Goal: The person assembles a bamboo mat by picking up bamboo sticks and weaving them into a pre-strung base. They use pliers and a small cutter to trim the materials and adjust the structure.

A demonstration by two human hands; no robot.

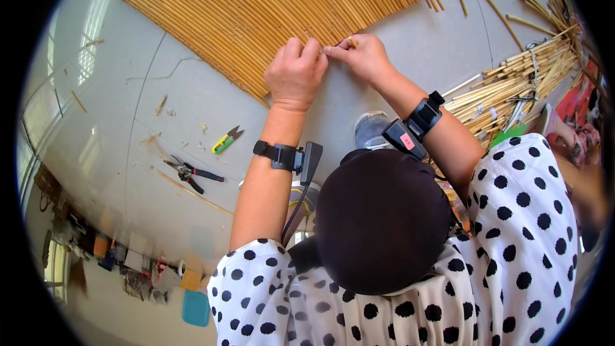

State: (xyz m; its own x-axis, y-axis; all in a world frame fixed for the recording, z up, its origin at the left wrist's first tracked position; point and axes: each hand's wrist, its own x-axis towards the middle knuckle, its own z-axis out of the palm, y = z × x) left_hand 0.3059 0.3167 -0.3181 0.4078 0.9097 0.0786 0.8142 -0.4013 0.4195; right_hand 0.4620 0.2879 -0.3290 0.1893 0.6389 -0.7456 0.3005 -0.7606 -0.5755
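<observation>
Head view: left hand (293, 74) curled, right hand (368, 59) pinched, contents unclear, at reed mat (269, 9).

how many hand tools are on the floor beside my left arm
2: green-and-yellow snips nearer your left hand, and black-handled pliers farther left and lower. Others may be hidden.

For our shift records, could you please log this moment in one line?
left hand: at stick mat edge; right hand: same edge; grip: unclear; floor: snips, pliers, bundled sticks

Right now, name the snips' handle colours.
The snips' handle is yellow and green; the head view shows it best.
</observation>
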